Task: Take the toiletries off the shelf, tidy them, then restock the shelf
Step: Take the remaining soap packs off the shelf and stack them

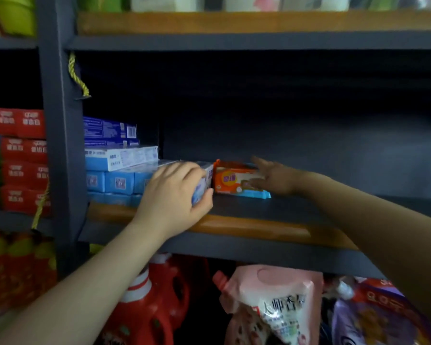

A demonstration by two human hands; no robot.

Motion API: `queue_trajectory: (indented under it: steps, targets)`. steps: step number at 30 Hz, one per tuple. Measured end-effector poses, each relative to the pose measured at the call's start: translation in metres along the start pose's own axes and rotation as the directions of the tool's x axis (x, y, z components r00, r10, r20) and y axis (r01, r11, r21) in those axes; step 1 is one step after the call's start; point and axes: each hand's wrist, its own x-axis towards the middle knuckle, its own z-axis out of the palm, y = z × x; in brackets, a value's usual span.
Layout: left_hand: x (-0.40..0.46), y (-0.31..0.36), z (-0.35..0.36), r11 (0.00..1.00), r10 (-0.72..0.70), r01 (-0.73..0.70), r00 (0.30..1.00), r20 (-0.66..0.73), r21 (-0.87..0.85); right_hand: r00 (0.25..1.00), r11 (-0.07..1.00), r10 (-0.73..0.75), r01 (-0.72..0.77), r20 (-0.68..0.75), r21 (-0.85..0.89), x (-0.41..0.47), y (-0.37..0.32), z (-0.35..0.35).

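A dark shelf (296, 207) with a wooden front lip holds a stack of blue and white toothpaste boxes (115, 170) at its left end. My left hand (174, 192) grips the end of a white and blue box (204, 180) at the right side of that stack. Right beside it lies an orange soap pack (232, 179) with a light blue bottom edge. My right hand (271, 178) touches the pack's right end with straight, spread fingers. The rest of this shelf, to the right, is dark and bare.
Red packets (23, 158) are stacked in the bay to the left, past a grey upright (60, 145). Below stand a red detergent jug (154, 302), a pink refill pouch (274, 302) and a purple bag (373, 319). White bottles (159, 2) stand on the shelf above.
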Motion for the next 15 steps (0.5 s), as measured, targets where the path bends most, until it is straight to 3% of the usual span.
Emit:
queue_trajectory:
  steps: [2, 7, 9, 12, 15]
  targets:
    - [0.0, -0.001, 0.0, 1.0, 0.001, -0.001, 1.0, 0.002, -0.014, 0.999, 1.0, 0.01, -0.008, 0.04, -0.028, 0.012, 0.007, 0.008]
    - [0.0, -0.003, 0.002, 0.999, 0.0, 0.0, 1.0, -0.002, -0.037, 0.988, 0.943, -0.051, 0.0, -0.143, -0.334, 0.018, 0.006, 0.008]
    - [0.001, -0.003, 0.002, 0.999, -0.01, 0.01, 1.0, -0.005, -0.042, 0.996, 0.915, -0.009, -0.028, -0.09, -0.402, 0.018, 0.002, 0.013]
    - [0.003, -0.004, 0.002, 0.998, -0.017, 0.016, 1.0, -0.015, -0.057, 0.997, 0.963, 0.034, -0.052, -0.074, -0.265, 0.013, 0.001, 0.012]
    - [0.0, -0.002, 0.0, 0.998, -0.045, 0.045, 0.999, 0.001, -0.053, 0.962, 0.994, -0.074, 0.05, -0.262, -0.097, -0.008, 0.0, -0.007]
